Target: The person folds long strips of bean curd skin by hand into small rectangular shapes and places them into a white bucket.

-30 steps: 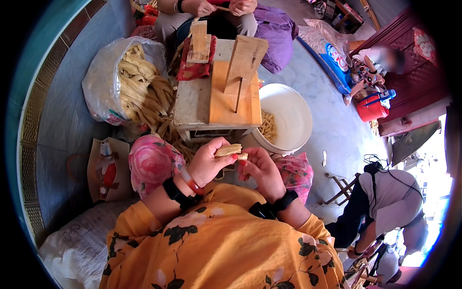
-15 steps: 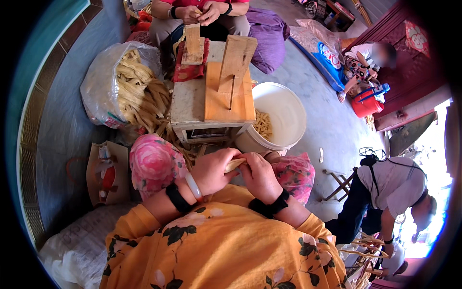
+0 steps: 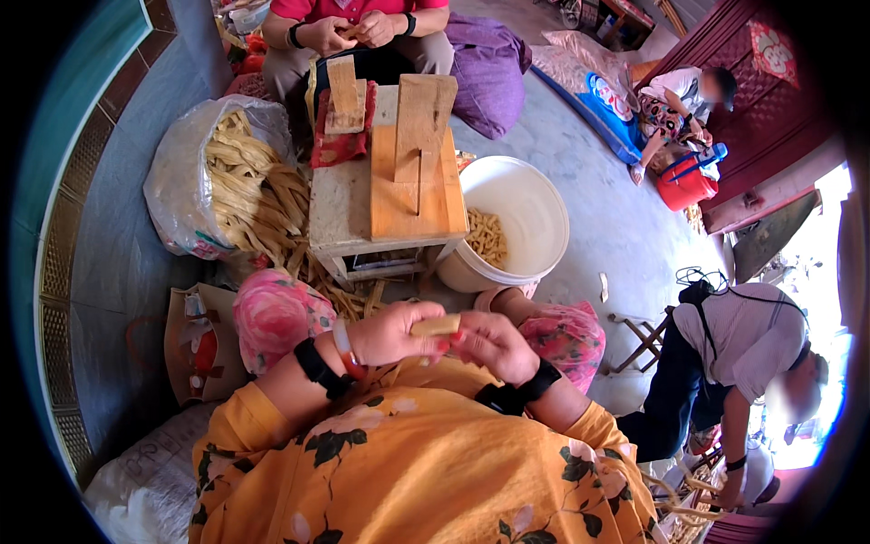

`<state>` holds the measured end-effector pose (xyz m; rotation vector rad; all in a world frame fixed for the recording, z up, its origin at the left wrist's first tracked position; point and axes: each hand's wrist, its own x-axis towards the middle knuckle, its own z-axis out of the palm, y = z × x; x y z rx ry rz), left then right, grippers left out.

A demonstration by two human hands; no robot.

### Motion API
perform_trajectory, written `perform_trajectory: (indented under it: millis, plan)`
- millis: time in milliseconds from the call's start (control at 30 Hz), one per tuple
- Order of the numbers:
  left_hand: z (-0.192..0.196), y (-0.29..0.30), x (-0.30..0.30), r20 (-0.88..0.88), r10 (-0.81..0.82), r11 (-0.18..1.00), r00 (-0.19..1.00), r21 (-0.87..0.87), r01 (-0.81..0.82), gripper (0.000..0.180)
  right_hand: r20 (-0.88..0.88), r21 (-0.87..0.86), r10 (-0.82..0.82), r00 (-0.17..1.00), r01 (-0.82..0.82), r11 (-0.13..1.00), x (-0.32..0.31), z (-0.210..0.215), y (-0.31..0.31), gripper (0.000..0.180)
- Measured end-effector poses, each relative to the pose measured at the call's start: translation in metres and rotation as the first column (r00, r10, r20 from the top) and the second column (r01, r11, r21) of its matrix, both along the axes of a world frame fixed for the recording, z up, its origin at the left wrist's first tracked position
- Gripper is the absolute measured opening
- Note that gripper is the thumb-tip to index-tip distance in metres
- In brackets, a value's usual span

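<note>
I hold a short tan strip level between both hands, just above my lap, close enough to my chest that I can look straight down on it. My left hand is curled nearly closed around one end, thumb on top and fingers underneath, so the piece cannot twist. My right hand meets it at the other end, fingertips pinched in on the strip, the rest of the hand loosely folded.

The low wooden desk stands right in front of my knees, with an upright wooden jig on top, within easy reach. A white bucket sits just beside it on the right, holding short cut pieces. An open plastic sack of long pale strips lies to the left, spilling toward the desk. Across from me another person's hands work at something small.
</note>
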<state>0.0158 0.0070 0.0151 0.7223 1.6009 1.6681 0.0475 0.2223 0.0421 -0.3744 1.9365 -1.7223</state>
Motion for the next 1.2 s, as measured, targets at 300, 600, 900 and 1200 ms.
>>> perform_trajectory:
  millis: [300,600,900,1200]
  plan:
    - [-0.029,-0.004,-0.006,0.672,0.188,0.864,0.716,0.234,-0.447,0.026,-0.642,0.423,-0.204,0.739,0.564,0.709,-0.046,-0.010,0.030,0.032]
    - [-0.049,-0.035,0.024,0.392,0.205,0.976,0.897,-0.015,-0.217,0.022,-0.401,0.302,0.216,0.890,-0.093,0.949,-0.024,-0.050,-0.032,0.018]
    - [0.049,-0.176,0.015,-0.153,0.719,0.677,0.678,-0.071,-0.733,0.024,0.429,-0.138,-0.399,0.811,0.495,0.858,-0.074,-0.163,-0.026,0.027]
    - [-0.167,-0.282,-0.022,0.021,0.913,0.391,0.408,-0.339,-0.856,0.040,0.447,0.142,-0.356,0.821,0.327,0.934,-0.071,-0.173,-0.025,0.037]
